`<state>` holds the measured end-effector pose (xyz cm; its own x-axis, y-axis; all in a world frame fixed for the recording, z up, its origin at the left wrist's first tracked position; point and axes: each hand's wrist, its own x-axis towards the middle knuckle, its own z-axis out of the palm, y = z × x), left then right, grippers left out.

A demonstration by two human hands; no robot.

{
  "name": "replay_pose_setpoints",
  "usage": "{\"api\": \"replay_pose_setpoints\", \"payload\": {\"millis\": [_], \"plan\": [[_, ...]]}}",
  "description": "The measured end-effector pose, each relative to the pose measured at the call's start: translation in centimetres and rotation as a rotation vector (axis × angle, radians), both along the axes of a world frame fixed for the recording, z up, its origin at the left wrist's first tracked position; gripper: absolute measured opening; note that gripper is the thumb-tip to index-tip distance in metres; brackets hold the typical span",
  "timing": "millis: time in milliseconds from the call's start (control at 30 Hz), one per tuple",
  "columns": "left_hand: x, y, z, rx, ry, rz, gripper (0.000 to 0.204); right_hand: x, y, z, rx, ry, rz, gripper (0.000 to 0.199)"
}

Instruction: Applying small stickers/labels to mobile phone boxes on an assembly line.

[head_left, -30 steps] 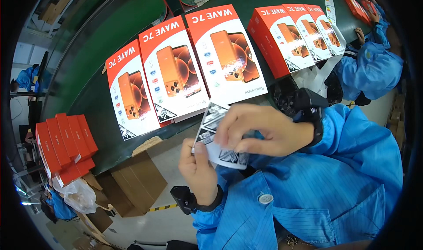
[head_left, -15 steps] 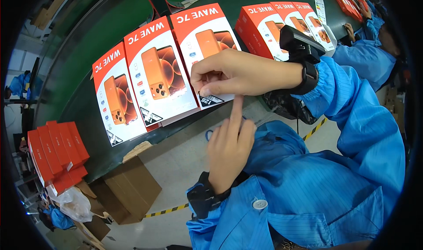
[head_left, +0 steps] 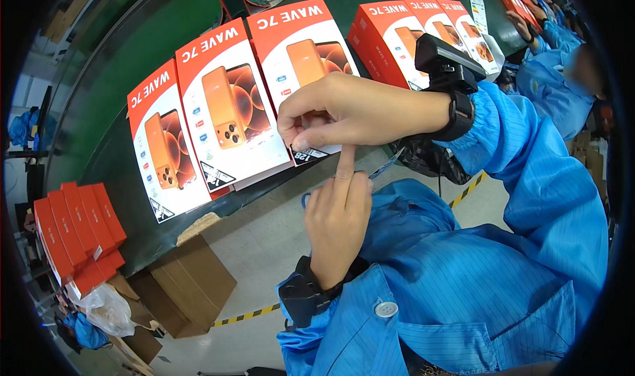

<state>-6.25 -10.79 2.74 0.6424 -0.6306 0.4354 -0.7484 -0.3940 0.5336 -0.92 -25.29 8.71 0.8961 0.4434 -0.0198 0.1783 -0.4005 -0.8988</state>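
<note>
Three upright-packed phone boxes, white and red with an orange phone printed on them, lie side by side before me: a left box [head_left: 162, 144], a middle box [head_left: 231, 104] and a right box [head_left: 301, 58]. Over the lower end of the right one, my right hand [head_left: 337, 111] is closed in a pinch, thumb against curled fingers; what it pinches is hidden. Just below, my left hand [head_left: 337, 227] has its index finger stretched up to the box's lower edge, other fingers folded. A thin bluish strip [head_left: 387, 165] comes out beside those folded fingers, apparently held there.
More phone boxes [head_left: 383, 42] stand farther right on the dark green bench [head_left: 109, 171]. Red boxes [head_left: 79, 227] are stacked at the left. An open cardboard carton [head_left: 192, 283] sits below the bench edge. Co-workers in blue sleeves [head_left: 552, 85] are at the far right.
The view has shifted slightly, so the boxes appear farther left. My right hand keeps its pinch at the box corner. My left hand is less blurred, and the bluish strip shows more clearly.
</note>
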Motion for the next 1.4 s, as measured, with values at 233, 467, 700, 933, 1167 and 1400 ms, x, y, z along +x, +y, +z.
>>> {"api": "replay_pose_setpoints", "payload": {"millis": [233,467,700,933,1167,1400], "plan": [[0.0,0.0,0.3,0.021,0.068,0.014,0.005,0.2,-0.1,-0.3,-0.001,-0.049,0.013,0.015],[0.2,-0.8,-0.6,0.042,-0.017,-0.001,0.009,0.0,-0.9,-1.4,0.016,-0.028,-0.027,0.01],[-0.1,-0.2,0.1,0.03,0.029,0.024,0.007,0.4,-0.1,-1.1,0.012,-0.078,0.003,0.012],[-0.1,-0.2,0.1,0.032,-0.012,0.021,0.009,0.1,-0.1,-1.3,-0.038,-0.106,-0.005,0.009],[-0.1,-0.3,0.0,0.01,0.004,0.008,0.009,-0.3,-0.1,-2.0,-0.109,-0.187,-0.002,0.011],[-0.2,0.3,0.7,0.07,0.01,0.039,0.009,-1.0,1.1,-0.5,-0.503,-0.523,-0.186,0.038]]}}
